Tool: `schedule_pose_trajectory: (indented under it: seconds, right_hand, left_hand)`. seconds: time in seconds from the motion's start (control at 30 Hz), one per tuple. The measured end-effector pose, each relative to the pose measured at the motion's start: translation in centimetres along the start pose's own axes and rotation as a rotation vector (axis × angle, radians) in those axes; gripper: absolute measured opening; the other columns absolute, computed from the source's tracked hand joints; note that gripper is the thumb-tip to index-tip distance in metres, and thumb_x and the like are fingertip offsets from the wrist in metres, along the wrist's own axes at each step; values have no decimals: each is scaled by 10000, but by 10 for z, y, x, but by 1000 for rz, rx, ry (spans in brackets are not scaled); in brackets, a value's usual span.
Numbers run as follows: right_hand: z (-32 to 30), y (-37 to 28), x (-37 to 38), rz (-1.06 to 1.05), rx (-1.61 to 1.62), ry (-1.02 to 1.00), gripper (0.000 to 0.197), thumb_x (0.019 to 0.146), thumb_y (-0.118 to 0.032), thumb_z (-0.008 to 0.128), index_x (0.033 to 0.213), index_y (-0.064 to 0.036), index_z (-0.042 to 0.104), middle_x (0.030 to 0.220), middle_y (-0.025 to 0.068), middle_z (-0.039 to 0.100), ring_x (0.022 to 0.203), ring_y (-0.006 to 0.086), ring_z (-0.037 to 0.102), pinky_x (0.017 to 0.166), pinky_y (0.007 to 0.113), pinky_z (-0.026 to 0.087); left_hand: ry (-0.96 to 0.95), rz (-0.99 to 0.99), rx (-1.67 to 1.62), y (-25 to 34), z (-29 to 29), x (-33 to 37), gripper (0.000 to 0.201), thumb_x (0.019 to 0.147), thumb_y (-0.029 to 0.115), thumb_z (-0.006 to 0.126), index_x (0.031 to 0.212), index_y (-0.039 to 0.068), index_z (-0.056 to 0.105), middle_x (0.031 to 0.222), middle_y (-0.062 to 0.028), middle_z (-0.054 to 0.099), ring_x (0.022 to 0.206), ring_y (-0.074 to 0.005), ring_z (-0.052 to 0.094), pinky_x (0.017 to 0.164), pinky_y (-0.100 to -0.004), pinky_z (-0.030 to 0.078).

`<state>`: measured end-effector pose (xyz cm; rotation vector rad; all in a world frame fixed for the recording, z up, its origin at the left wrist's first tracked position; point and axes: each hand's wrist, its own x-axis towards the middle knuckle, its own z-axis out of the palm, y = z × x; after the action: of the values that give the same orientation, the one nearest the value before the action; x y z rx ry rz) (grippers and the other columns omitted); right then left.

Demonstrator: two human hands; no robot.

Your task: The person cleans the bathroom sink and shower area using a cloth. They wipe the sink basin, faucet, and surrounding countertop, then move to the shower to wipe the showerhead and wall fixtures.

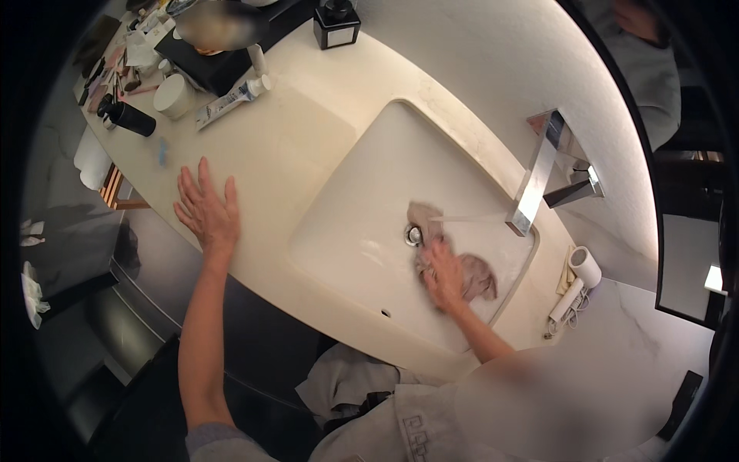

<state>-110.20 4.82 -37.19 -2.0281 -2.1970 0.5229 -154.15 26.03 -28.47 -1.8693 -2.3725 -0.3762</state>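
My left hand (209,208) lies on the cream countertop (265,200), fingers spread and nothing in them. In the white sink (339,192), my right hand (444,279) presses down on a wet grey-brown cloth (479,279) with its fingers bunched against it, somewhat blurred by motion. Part of the cloth (425,214) reaches past the round metal drain (413,235). A chrome faucet (536,173) juts over the basin, and a thin stream of water runs from it toward the cloth.
Beyond my left hand are a black bottle (132,119), a white jar (175,96), a toothpaste tube (227,104) and makeup brushes. A black square bottle (336,27) stands by the wall. Right of the sink lie a white hair dryer (583,268) and its cord. A mirror (689,254) edges the right.
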Motion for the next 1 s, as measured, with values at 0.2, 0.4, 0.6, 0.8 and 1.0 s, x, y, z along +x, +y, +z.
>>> schedule_pose_trajectory:
  seconds: [0.2, 0.4, 0.6, 0.8, 1.0]
  right_hand:
    - [-58, -31, 10, 678, 1605, -201, 373, 1008, -320, 451, 1244, -42, 534, 1147, 43, 579, 1027, 118, 539, 885, 298, 473]
    - [-75, -10, 56, 54, 595, 116, 553, 812, -262, 713, 1291, -68, 516, 1300, 135, 541, 1108, 243, 539, 933, 391, 434]
    - [10, -79, 51, -275, 175, -150, 393, 893, -388, 579, 1060, -37, 633, 1562, 223, 169, 1447, 398, 141, 1125, 585, 124]
    - [25, -120, 141, -295, 208, 39, 413, 825, -352, 608, 861, 57, 639, 1526, 342, 110, 1447, 436, 101, 1140, 567, 118]
    - [-19, -48, 249, -280, 145, 222, 298, 821, -284, 602, 1014, -58, 626, 1551, 165, 239, 1397, 335, 295, 928, 462, 487]
  left_hand:
    - [-3, -20, -2, -3, 1, 0, 628, 944, 450, 513, 1483, 213, 295, 1542, -162, 208, 1453, -300, 145, 1126, -580, 104]
    - [2, -21, -12, -4, 3, 2, 621, 948, 443, 511, 1481, 205, 300, 1546, -163, 203, 1454, -297, 142, 1124, -584, 112]
    - [-21, -15, 40, 2, 0, 6, 622, 959, 425, 496, 1491, 192, 275, 1549, -165, 194, 1452, -301, 147, 1123, -586, 115]
    - [-39, -14, 31, 2, -6, 0, 617, 957, 404, 503, 1489, 176, 288, 1550, -164, 196, 1452, -304, 148, 1127, -579, 101]
    - [-48, -2, 11, 4, -4, 0, 615, 955, 395, 505, 1491, 185, 290, 1547, -164, 207, 1451, -311, 153, 1128, -569, 111]
